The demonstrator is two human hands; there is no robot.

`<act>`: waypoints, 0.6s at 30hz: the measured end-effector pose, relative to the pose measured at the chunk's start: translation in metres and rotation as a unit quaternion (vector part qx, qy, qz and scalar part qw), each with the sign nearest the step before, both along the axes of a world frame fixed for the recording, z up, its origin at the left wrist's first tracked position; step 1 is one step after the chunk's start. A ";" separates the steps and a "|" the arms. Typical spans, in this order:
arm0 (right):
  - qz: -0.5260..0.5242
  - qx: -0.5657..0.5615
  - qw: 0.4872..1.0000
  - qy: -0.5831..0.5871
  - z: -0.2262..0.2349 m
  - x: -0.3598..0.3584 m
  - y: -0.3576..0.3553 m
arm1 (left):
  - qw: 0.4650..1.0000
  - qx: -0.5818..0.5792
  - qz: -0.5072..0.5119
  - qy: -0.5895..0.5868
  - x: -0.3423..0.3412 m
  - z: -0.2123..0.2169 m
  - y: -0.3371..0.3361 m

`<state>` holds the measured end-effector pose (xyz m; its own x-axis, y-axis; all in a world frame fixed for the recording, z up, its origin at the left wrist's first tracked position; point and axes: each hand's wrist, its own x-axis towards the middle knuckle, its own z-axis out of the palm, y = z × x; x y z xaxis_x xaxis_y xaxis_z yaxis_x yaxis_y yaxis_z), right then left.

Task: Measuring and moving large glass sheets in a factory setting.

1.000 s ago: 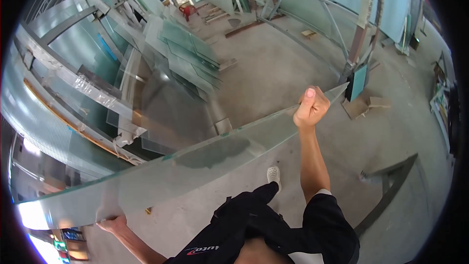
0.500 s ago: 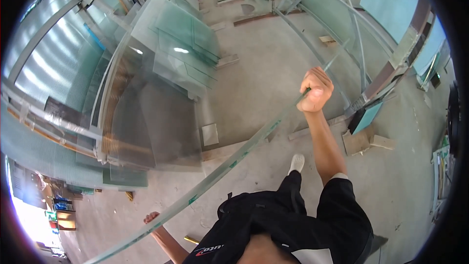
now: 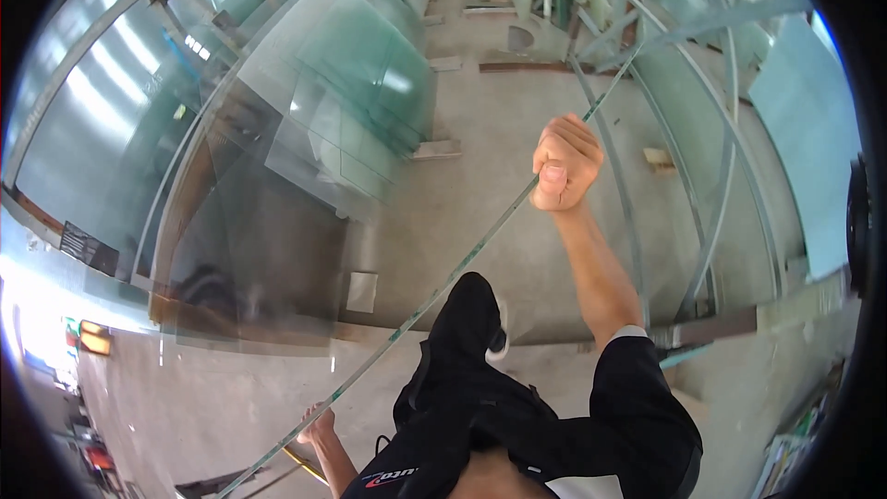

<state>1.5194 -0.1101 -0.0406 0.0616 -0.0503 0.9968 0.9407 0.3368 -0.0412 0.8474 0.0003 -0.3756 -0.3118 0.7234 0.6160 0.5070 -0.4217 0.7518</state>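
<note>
My right hand (image 3: 565, 164) is closed in a fist round the edge of a large glass sheet (image 3: 397, 334). The sheet shows nearly edge-on, as a thin greenish line slanting from upper right to lower left in front of my body. Lower down and to the left, my left hand (image 3: 317, 422) is closed on the same sheet, its fingers partly hidden by the glass. The sheet's far corner reaches beyond my right fist toward a metal frame (image 3: 730, 176). Its lower left end runs out of the picture.
Several glass panes (image 3: 346, 120) lean together at the left, beside a dark pane (image 3: 263, 231). On the right, a pale blue-green panel (image 3: 804, 143) stands by the metal frame. A wooden block (image 3: 660, 161) and a white square piece (image 3: 362, 292) lie on the concrete floor (image 3: 471, 212).
The glass sheet has turned to show thinner and steeper, with both hands still on it. My legs have shifted in a step, and the racks have moved in view as I moved.
</note>
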 end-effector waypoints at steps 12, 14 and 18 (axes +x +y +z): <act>0.094 -0.105 0.981 -0.134 -0.031 0.341 0.288 | 0.940 -0.064 0.165 0.293 0.469 -0.164 0.114; 0.107 -0.141 0.975 -0.132 -0.016 0.406 0.328 | 0.924 -0.082 0.168 0.334 0.533 -0.152 0.123; 0.170 -0.164 0.953 -0.190 -0.002 0.532 0.424 | 0.863 -0.120 0.174 0.458 0.671 -0.176 0.187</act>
